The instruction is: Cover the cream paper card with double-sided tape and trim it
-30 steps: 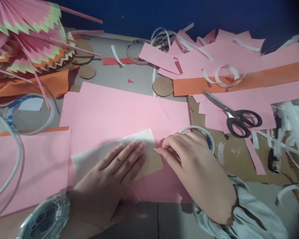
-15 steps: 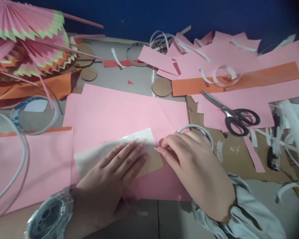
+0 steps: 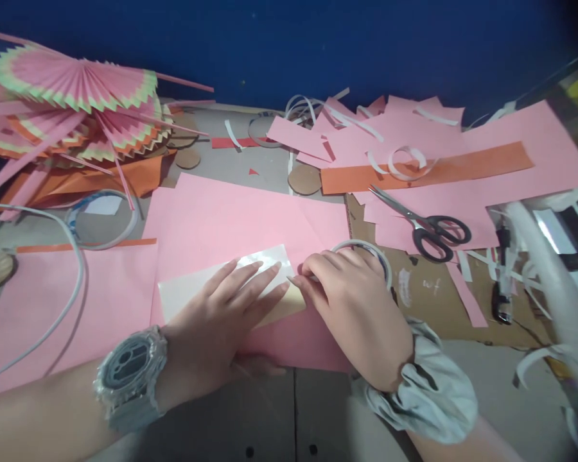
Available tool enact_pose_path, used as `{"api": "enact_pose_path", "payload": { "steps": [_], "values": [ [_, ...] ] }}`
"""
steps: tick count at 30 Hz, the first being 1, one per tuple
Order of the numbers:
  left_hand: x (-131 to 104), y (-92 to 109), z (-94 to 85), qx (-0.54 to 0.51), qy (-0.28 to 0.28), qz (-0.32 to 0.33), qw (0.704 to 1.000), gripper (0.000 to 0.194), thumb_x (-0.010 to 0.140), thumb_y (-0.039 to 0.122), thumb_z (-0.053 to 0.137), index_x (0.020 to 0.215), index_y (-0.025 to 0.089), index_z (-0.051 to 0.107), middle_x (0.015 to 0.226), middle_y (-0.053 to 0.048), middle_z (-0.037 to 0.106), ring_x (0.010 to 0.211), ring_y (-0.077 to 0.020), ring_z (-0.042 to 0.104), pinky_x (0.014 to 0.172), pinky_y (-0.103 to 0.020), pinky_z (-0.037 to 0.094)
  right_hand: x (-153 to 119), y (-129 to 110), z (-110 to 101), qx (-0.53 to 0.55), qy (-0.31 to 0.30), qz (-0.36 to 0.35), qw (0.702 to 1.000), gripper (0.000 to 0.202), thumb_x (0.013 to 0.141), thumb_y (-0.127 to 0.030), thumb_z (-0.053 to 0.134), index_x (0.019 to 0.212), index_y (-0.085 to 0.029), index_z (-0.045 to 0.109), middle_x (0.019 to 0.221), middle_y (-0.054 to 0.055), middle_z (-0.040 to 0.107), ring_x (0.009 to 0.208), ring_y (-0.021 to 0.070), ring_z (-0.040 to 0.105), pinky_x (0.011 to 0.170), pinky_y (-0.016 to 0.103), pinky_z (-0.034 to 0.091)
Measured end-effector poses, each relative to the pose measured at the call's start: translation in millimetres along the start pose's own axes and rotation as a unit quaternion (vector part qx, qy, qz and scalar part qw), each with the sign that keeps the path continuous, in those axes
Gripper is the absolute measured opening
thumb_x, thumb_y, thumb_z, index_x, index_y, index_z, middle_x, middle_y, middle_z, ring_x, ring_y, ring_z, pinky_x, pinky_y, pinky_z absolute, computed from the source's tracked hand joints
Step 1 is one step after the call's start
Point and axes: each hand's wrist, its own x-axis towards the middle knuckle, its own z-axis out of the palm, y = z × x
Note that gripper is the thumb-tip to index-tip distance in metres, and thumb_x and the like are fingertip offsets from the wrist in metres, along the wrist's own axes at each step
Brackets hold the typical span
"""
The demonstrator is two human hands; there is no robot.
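Note:
A whitish, glossy strip lies slanted on a large pink sheet. My left hand rests flat on the strip with its fingers spread. Beside the strip's right end, my right hand is closed, thumb and index finger pinched together; what they hold, if anything, is too small to name. A roll of tape is partly hidden behind my right hand.
Black-handled scissors lie on pink scraps at the right, near an orange strip and a cutter. Pleated paper fans stand at the back left. A tape ring and a white cable are at the left.
The view has shifted, showing more on both sides. Both hands stay at the strip, the left still flat and the right still pinched.

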Motion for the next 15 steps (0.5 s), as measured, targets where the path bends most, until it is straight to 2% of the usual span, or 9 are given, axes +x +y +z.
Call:
{"api": "enact_pose_path", "payload": {
  "steps": [3,6,10,12,15],
  "values": [
    [-0.6,-0.9,-3.9,0.008,-0.022,0.000,1.000,0.076,0.083,0.067,0.038,0.139,0.016,0.038,0.148,-0.010,0.033,0.132,-0.0319,0.029,0.111,-0.049,0.014,-0.8,0.5,1.5,-0.008,0.004,-0.002,1.000,0.016,0.092,-0.030,0.047,0.080,-0.020,0.053,0.079,0.002,0.061,0.082,0.0225,0.050,0.079,0.037,0.030],
    [-11.5,-5.6,-6.4,0.011,-0.021,-0.001,1.000,0.070,0.085,0.063,0.040,0.139,0.018,0.038,0.150,-0.006,0.030,0.135,-0.0308,0.026,0.112,-0.049,0.011,-1.7,1.5,2.5,-0.011,0.010,-0.003,1.000,0.015,0.091,-0.029,0.048,0.080,-0.020,0.052,0.079,0.002,0.062,0.081,0.0221,0.051,0.077,0.036,0.030],
    [-40.1,-13.0,-9.2,0.026,-0.009,-0.013,1.000,0.068,0.083,0.054,0.052,0.140,0.020,0.036,0.151,-0.004,0.028,0.135,-0.0318,0.025,0.109,-0.049,0.018,-2.1,2.1,3.7,-0.012,0.018,-0.005,1.000,0.015,0.090,-0.030,0.052,0.078,-0.020,0.052,0.079,0.002,0.062,0.079,0.0217,0.050,0.076,0.036,0.029],
    [-55.9,-15.7,-10.8,0.046,-0.051,-0.053,0.996,0.067,0.083,0.047,0.056,0.141,0.024,0.033,0.152,-0.002,0.025,0.135,-0.0315,0.025,0.108,-0.048,0.020,-2.0,2.0,4.2,-0.010,0.023,-0.005,1.000,0.015,0.089,-0.030,0.054,0.078,-0.020,0.052,0.079,0.002,0.061,0.079,0.0215,0.050,0.076,0.036,0.029],
    [-74.8,-18.9,-14.2,0.060,-0.057,-0.053,0.995,0.067,0.082,0.054,0.053,0.140,0.028,0.033,0.154,0.000,0.021,0.136,-0.0324,0.023,0.107,-0.049,0.020,-1.7,1.7,4.6,-0.010,0.023,-0.001,1.000,0.014,0.089,-0.030,0.054,0.079,-0.020,0.052,0.079,0.001,0.061,0.078,0.0212,0.050,0.075,0.036,0.029]
  ]
}}
